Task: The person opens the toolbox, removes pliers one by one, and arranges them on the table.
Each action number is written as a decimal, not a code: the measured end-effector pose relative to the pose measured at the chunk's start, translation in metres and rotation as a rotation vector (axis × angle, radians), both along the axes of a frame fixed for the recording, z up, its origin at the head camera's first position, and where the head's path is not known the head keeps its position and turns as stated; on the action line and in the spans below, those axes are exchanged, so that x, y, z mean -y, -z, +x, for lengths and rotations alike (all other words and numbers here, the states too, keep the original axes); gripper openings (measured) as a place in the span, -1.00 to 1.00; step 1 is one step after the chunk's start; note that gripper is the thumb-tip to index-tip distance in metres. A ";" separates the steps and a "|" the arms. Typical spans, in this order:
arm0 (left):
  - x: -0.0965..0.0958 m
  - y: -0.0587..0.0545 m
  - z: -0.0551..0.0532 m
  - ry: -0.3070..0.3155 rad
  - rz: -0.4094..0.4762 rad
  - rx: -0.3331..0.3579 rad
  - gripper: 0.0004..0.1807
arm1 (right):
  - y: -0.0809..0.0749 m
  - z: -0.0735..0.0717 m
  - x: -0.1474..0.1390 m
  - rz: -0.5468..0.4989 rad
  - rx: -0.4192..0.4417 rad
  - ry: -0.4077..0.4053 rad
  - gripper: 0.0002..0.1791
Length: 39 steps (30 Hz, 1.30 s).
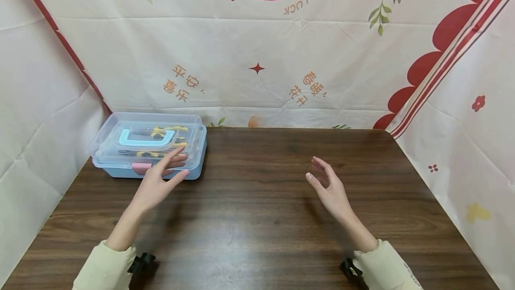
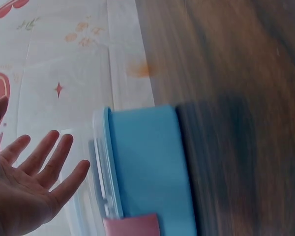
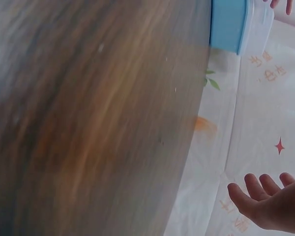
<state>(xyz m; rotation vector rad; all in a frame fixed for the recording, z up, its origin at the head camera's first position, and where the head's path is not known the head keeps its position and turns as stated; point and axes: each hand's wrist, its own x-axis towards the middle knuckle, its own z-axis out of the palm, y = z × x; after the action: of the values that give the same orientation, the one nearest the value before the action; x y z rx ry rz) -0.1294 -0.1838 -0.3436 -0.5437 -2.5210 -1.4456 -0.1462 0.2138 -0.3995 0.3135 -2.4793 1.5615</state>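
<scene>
A blue plastic storage box (image 1: 150, 173) with a clear lid, a light-blue handle and a pink latch (image 1: 141, 168) stands at the table's back left. Yellow-and-dark items show through its lid, too blurred to name. My left hand (image 1: 158, 186) is in front of the box's right part, fingers spread and holding nothing; the left wrist view shows the hand (image 2: 27, 189) beside the lid. Whether it touches the box I cannot tell. My right hand (image 1: 331, 194) hovers over the table's right half, fingers relaxed, with nothing in it.
The dark wood-grain table (image 1: 257, 218) runs up to a white printed cloth (image 1: 241, 44) hanging at the back. More cloth hangs along the left and right sides. A black strap piece (image 1: 141, 263) sits at the left cuff, and another (image 1: 350, 266) at the right.
</scene>
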 end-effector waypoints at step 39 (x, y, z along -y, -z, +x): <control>0.144 0.025 -0.016 -0.522 0.181 0.038 -0.52 | 0.010 -0.002 0.106 0.083 0.012 -0.258 -0.39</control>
<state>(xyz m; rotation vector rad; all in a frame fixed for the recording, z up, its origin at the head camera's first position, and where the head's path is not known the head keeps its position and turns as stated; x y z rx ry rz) -0.1450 -0.3274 -0.3682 0.1667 -2.2798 -1.4530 -0.1481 0.1080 -0.4090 0.6621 -2.6031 1.5551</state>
